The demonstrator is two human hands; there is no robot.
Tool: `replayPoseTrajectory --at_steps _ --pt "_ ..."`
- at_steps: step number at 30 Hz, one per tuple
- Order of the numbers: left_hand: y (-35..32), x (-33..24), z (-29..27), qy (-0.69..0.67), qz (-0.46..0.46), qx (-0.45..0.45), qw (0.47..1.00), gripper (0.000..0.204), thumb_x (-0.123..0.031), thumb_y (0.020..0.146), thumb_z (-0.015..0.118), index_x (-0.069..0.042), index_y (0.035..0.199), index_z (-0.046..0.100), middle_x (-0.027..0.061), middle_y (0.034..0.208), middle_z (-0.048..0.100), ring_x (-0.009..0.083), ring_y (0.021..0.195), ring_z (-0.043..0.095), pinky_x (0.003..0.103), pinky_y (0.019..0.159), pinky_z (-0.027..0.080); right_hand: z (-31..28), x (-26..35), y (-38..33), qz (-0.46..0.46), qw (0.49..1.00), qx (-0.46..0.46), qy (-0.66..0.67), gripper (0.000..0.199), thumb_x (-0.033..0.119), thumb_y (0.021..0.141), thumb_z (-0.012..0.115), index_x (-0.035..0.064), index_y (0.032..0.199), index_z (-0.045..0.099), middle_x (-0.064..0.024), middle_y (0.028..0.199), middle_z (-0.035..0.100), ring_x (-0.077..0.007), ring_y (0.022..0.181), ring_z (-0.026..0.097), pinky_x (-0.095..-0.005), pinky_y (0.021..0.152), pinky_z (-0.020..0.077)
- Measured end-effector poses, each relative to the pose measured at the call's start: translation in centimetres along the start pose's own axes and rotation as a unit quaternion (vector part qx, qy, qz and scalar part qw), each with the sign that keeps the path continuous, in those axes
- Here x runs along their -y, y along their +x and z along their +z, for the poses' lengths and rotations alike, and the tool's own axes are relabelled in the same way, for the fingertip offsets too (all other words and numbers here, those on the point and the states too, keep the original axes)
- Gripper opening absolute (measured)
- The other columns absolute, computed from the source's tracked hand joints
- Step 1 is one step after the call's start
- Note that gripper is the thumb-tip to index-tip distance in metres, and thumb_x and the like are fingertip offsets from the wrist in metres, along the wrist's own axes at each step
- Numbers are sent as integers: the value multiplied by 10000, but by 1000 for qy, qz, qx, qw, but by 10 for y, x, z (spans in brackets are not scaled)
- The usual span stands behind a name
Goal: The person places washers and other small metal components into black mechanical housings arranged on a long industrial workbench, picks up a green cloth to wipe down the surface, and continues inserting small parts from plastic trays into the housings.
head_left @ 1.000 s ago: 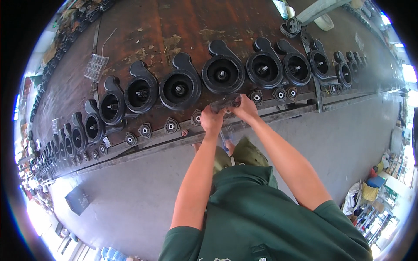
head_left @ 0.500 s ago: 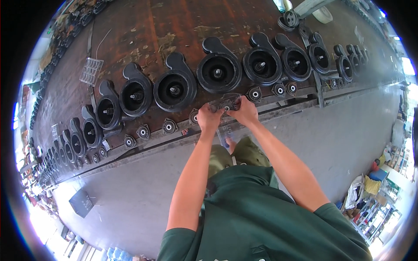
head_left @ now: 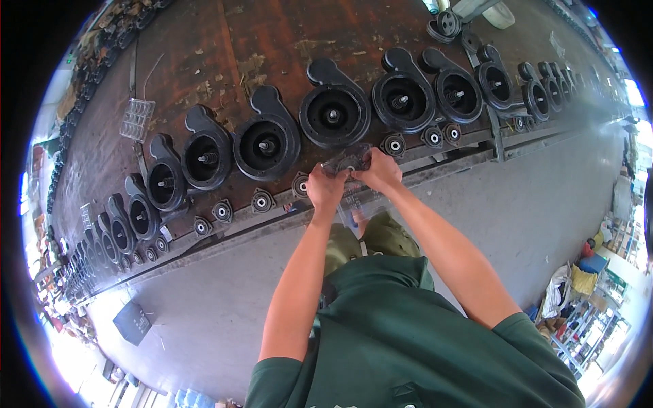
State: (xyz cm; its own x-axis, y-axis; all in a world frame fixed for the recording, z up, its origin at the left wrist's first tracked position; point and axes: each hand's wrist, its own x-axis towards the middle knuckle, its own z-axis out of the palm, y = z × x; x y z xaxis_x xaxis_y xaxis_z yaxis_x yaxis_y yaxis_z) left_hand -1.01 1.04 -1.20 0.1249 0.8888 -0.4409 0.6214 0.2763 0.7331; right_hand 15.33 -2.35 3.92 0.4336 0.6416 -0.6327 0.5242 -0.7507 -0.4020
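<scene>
My left hand (head_left: pixel 326 185) and my right hand (head_left: pixel 379 170) are close together at the table's near edge, thumbs almost meeting. Both pinch a crumpled clear plastic bag (head_left: pixel 345 162), part of which hangs below the edge. Through the plastic shows a dark round part, blurred; whether it lies inside the bag or under it I cannot tell. Just beyond my hands stands a black snail-shaped housing (head_left: pixel 311 122) with a threaded shaft in its middle. A flange with a bearing (head_left: pixel 300 184) lies beside my left hand, and another bearing flange (head_left: pixel 393 145) to the right.
Similar black housings (head_left: pixel 266 144) line the long brown table (head_left: pixel 197 41), with small bearing flanges (head_left: pixel 262 200) along its front edge. A clear compartment tray (head_left: pixel 137 120) lies at the left. A dark box (head_left: pixel 132 323) rests on the grey floor (head_left: pixel 224 299). Shelving (head_left: pixel 595 333) stands at lower right.
The view has shifted slightly. Both hands stay nearly in place, still gripping the plastic, and the round part between them shows less clearly now.
</scene>
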Motion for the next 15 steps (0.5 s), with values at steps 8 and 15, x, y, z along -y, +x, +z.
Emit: replayPoseTrajectory --at_steps 8,15 --pt "2 -5 1 9 17 -13 1000 314 -169 776 865 8 950 673 106 747 735 179 574 711 341 572 565 -10 8 -4 12 1000 3 -27 594 447 693 882 123 1127 640 -137 1113 728 -366 1099 686 -464 914 543" --pt "-4 -13 -9 -113 -18 18 993 274 -138 819 841 24 934 652 93 756 715 178 559 698 337 508 550 -7 -6 14 -28 998 46 12 569 460 721 860 105 1132 690 -147 1127 741 -348 1089 700 -459 907 559"
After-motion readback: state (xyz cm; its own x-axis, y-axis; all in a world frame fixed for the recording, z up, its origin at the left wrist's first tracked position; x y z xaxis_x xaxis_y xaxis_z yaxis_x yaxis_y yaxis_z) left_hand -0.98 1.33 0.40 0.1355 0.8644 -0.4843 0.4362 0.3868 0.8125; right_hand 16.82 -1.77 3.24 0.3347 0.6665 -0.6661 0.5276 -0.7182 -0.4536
